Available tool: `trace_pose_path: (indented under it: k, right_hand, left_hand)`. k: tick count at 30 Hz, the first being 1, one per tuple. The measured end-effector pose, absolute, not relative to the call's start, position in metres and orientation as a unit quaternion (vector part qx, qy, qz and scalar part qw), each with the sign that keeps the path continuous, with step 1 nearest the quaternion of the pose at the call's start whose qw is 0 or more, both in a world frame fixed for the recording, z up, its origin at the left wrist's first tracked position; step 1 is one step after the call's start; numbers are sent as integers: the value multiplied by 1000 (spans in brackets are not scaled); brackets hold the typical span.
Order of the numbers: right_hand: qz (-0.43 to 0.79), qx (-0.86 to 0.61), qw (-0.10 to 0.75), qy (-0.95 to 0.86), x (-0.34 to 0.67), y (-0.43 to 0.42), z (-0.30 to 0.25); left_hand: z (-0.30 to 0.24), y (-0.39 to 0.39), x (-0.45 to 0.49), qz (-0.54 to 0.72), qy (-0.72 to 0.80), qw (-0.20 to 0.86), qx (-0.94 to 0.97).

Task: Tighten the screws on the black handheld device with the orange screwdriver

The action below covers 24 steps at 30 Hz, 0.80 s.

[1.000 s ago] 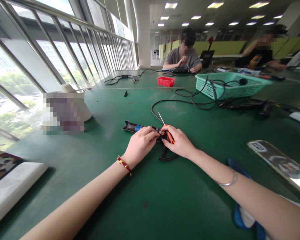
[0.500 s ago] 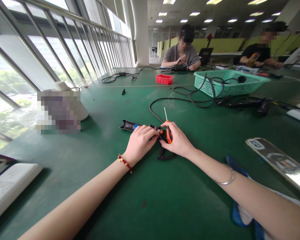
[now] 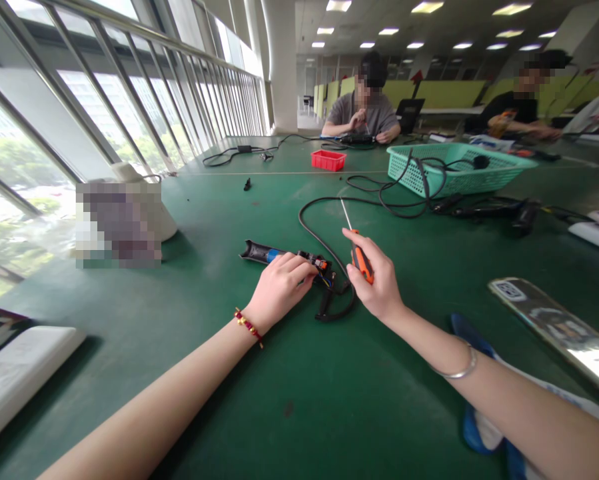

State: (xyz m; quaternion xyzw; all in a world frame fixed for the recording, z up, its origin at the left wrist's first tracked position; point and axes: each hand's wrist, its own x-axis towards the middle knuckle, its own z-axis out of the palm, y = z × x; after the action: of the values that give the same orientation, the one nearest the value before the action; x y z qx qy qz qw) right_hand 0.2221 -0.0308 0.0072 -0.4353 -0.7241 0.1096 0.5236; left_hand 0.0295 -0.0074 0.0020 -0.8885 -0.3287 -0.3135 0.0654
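Note:
My left hand (image 3: 285, 283) is closed over an opened black corded tool (image 3: 259, 252) lying on the green table. A blue band runs round its housing, and an orange part and thin coloured wires show at its right end. The fingertips press at the exposed inner parts; what exactly they pinch is hidden. To the right of the tool, my right hand (image 3: 382, 283) grips a screwdriver (image 3: 362, 264) with an orange and black handle. Its thin shaft points up and away from me, apart from the tool. A black cable (image 3: 324, 233) leaves the tool's right end and curves up the table.
Ahead stand a small red bin (image 3: 328, 160) and a green basket (image 3: 459, 177) with cables. A small black piece (image 3: 247, 184) lies farther off. At right are a phone (image 3: 554, 327) and blue-white gloves (image 3: 479, 427); at left, a pale jug (image 3: 164, 220). Two people sit across.
My right hand has moved right, away from the tool, carrying the screwdriver with it. The wires at the tool's end are now uncovered. My left hand has stayed in place.

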Motion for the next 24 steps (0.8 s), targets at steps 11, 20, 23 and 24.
trace_pose_path:
  k: [11, 20, 23, 24]
  right_hand:
    - [107, -434, 585, -677, 219, -34, 10]
    - [101, -388, 657, -639, 229, -34, 32]
    - [75, -388, 638, -662, 228, -39, 38]
    - [62, -387, 629, -671, 226, -41, 40]
  left_hand:
    - [4, -10, 27, -308, -329, 128, -883]
    - [4, -10, 21, -326, -416, 45, -847]
    - [1, -6, 20, -307, -454, 22, -836]
    - [0, -5, 19, -295, -460, 16, -837]
